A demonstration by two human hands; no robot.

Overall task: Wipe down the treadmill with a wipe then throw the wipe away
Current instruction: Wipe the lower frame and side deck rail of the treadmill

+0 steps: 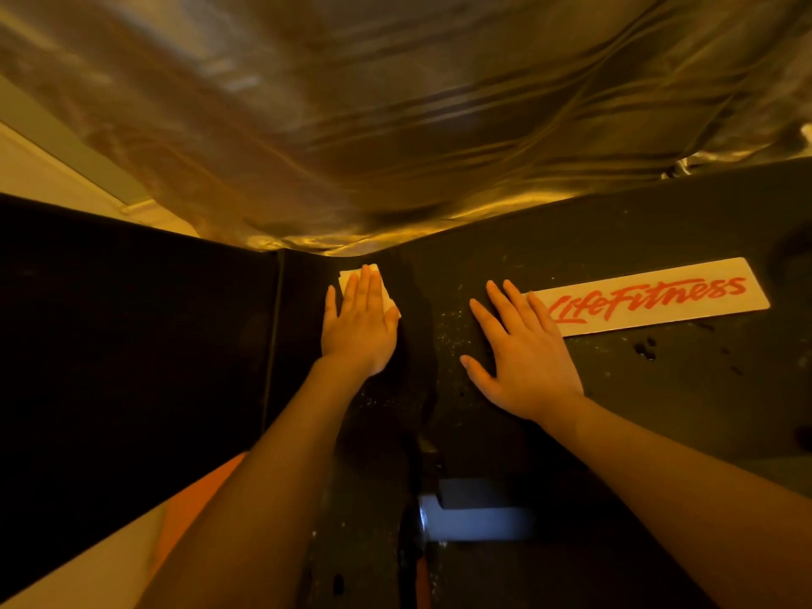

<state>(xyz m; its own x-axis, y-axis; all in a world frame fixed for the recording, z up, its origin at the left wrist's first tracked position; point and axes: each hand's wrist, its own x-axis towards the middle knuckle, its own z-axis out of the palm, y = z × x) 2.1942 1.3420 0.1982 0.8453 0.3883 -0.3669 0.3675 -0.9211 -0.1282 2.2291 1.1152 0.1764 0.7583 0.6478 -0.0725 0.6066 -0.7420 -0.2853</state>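
The treadmill's black front cover (659, 389) fills the lower right, speckled with dust and carrying a white plate with red "LifeFitness" lettering (659, 298). My left hand (358, 320) lies flat with straight fingers on a white wipe (389, 301), pressing it onto the dark surface near the cover's left edge. Only the wipe's corners show around the fingers. My right hand (523, 358) rests flat and spread on the cover, its fingertips just touching the plate's left end.
A shiny crinkled sheet (417, 125) covers the whole upper view, right behind the treadmill. A black panel (132, 345) stands at the left. A pale grey block (474, 516) sits low between my forearms. Dark drips (645, 348) mark the cover.
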